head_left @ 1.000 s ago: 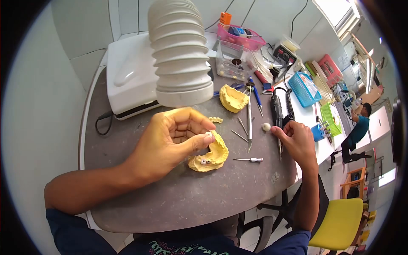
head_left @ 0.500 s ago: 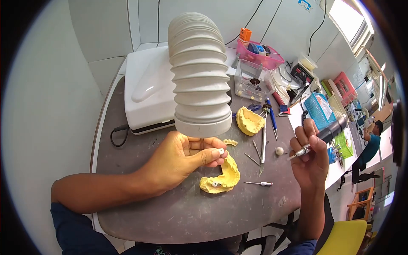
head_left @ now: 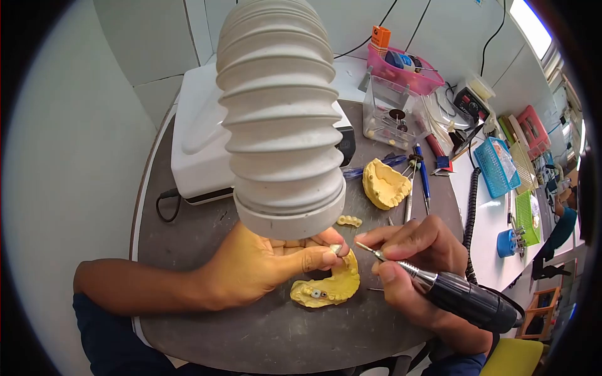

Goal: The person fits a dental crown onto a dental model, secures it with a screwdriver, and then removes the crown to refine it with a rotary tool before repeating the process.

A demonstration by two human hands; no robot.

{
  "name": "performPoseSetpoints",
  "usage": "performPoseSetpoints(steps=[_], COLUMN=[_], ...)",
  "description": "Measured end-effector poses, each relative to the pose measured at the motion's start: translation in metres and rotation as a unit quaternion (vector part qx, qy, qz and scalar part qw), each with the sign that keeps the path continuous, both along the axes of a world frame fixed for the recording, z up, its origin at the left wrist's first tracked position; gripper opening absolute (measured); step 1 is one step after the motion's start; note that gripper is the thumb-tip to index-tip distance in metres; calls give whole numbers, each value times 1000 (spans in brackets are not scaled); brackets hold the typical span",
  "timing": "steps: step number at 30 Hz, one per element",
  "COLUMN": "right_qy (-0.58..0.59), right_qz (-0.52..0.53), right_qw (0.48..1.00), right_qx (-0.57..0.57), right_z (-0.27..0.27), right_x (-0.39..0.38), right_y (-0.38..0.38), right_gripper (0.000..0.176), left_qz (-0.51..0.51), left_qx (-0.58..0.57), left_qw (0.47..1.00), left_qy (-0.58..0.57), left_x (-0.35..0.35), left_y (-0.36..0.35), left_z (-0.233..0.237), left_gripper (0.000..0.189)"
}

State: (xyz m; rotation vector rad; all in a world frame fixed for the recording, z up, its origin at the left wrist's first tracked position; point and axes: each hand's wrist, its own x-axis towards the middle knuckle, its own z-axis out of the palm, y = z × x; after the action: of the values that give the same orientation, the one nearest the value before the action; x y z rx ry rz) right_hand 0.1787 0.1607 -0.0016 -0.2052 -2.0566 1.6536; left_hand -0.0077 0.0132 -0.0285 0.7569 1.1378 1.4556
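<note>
Between thumb and fingers my left hand (head_left: 276, 254) pinches a small white dental crown (head_left: 336, 249), just under the hose mouth. A black and silver dental handpiece (head_left: 467, 297) rests in my right hand (head_left: 420, 269), held like a pen. Its thin bur tip (head_left: 362, 246) points at the crown, a short gap away. Below the left fingertips lies a yellow dental cast (head_left: 332, 289), horseshoe shaped, with two small round metal-like inserts at its near left end. Another yellow cast (head_left: 384, 185) sits farther back. A short tooth-shaped bridge (head_left: 349, 220) lies between the casts.
A ribbed white suction hose (head_left: 282, 125) hangs over the left hand, beside a white machine (head_left: 194, 138). Behind stand a clear plastic box (head_left: 389, 106) and a pink basket (head_left: 407, 72). A blue pen-like tool (head_left: 425, 182) and a coiled cord (head_left: 472, 219) lie to the right. Another person (head_left: 561, 232) is at far right.
My right hand has brought the handpiece in from the right, down to beside the crown. The left hand still pinches the crown. The head view has shifted, with the hose now larger.
</note>
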Motion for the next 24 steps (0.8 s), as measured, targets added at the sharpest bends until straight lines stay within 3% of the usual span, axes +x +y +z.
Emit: performPoseSetpoints(steps=[4,6,24], right_qy=[-26,40,19], right_qz=[18,-2,-20], right_qw=[997,992,982], right_qx=[77,122,185], right_z=[-6,-20,-18], right_x=[1,-5,-7], right_y=[3,5,0], right_gripper=[24,26,26], left_qz=[-7,-10,-15], left_qx=[-4,4,-18], left_qw=[1000,1000,1000], left_qy=[6,2,6], left_x=[-1,-1,1], left_y=[-1,-1,-2], left_z=[2,2,8], left_gripper=[26,27,16])
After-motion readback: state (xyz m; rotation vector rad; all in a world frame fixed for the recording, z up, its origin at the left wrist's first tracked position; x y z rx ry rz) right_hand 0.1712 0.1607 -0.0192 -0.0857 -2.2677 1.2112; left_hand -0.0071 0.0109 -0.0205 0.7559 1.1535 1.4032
